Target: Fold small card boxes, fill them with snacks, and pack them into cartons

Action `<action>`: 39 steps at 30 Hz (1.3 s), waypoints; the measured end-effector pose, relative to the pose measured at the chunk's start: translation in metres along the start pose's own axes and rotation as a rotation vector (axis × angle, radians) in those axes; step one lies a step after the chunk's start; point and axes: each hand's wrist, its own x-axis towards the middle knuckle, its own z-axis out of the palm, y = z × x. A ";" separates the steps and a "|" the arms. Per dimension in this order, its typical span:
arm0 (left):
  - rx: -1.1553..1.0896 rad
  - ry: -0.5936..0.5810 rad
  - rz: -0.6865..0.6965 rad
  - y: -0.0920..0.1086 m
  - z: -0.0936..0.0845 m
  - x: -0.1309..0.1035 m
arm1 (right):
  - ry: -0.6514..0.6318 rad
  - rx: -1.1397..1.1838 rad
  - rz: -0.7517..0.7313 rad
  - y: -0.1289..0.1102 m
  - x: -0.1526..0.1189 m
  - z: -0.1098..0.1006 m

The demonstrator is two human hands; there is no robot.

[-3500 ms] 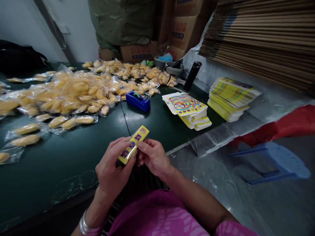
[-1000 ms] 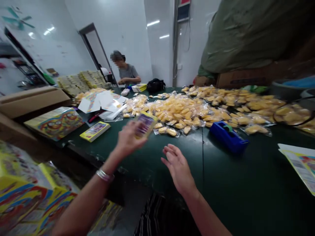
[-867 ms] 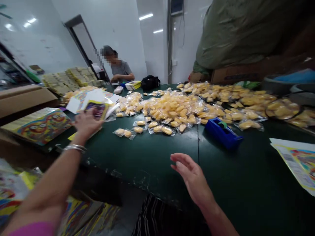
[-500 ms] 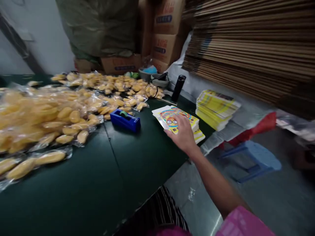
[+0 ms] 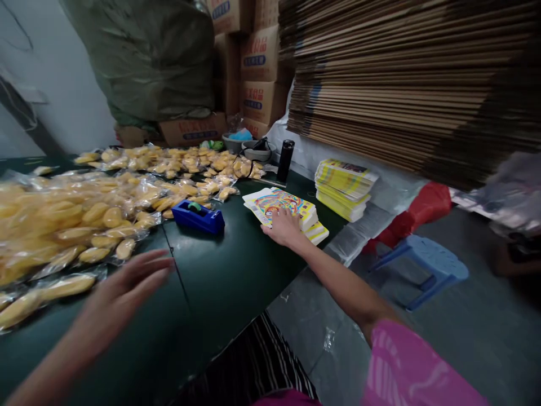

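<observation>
My right hand (image 5: 284,226) rests on the near-left edge of a stack of printed packaging bags (image 5: 296,204) with a colourful cartoon design. Its fingers lie apart over the top one, the thumb at the edge; no grip shows. My left hand (image 5: 127,285), blurred by motion, hovers over the dark green table (image 5: 228,276) with fingers stretched out and nothing in it. Nearest to it are clear-wrapped yellow pieces (image 5: 93,254), heaped across the table's left side. Between the hands, farther back, stands a blue tape dispenser (image 5: 198,217) with a green roll.
Behind the stack are a black cylindrical bottle (image 5: 285,162) and a second pile of yellow bags (image 5: 343,189). Grey bowls (image 5: 256,151) sit at the back. Flattened cardboard (image 5: 393,96) is piled at the right. A blue stool (image 5: 435,262) stands on the floor beyond the table's edge.
My left hand has come into view from the lower left. My right hand stays on the bag stack, its fingers slightly more bent. The view has shifted rightward and tilted up.
</observation>
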 end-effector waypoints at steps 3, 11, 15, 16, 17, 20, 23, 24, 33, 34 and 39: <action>-0.353 -0.281 -0.248 0.010 0.066 0.031 | 0.077 0.019 -0.076 0.002 -0.011 0.005; -0.394 -0.196 -0.218 0.013 0.187 0.113 | 0.080 0.103 -0.367 0.015 -0.048 0.019; -0.363 -0.078 -0.075 0.002 0.168 0.098 | 0.207 0.298 -0.295 0.019 -0.026 -0.010; -0.356 -0.062 -0.031 0.000 0.159 0.089 | 0.217 0.364 -0.203 0.019 -0.017 -0.018; -0.346 -0.053 0.010 -0.001 0.148 0.077 | 0.169 0.454 -0.127 0.017 -0.010 -0.025; -0.313 -0.053 0.094 -0.008 0.107 0.032 | -0.178 0.848 -0.145 0.002 -0.005 -0.035; -0.062 -0.159 0.150 -0.016 0.056 -0.017 | -0.371 1.040 -0.354 -0.029 -0.025 -0.039; 0.094 -0.149 0.174 -0.018 0.041 -0.031 | -0.368 1.005 -0.409 -0.041 -0.034 -0.041; 0.240 0.409 0.227 -0.030 0.008 -0.085 | -0.528 0.546 -0.925 -0.123 -0.066 -0.069; 0.141 0.364 0.173 -0.034 0.008 -0.086 | -0.526 0.482 -0.938 -0.127 -0.066 -0.070; -0.156 0.046 -0.030 -0.042 -0.014 -0.082 | -0.584 0.364 -0.995 -0.146 -0.067 -0.074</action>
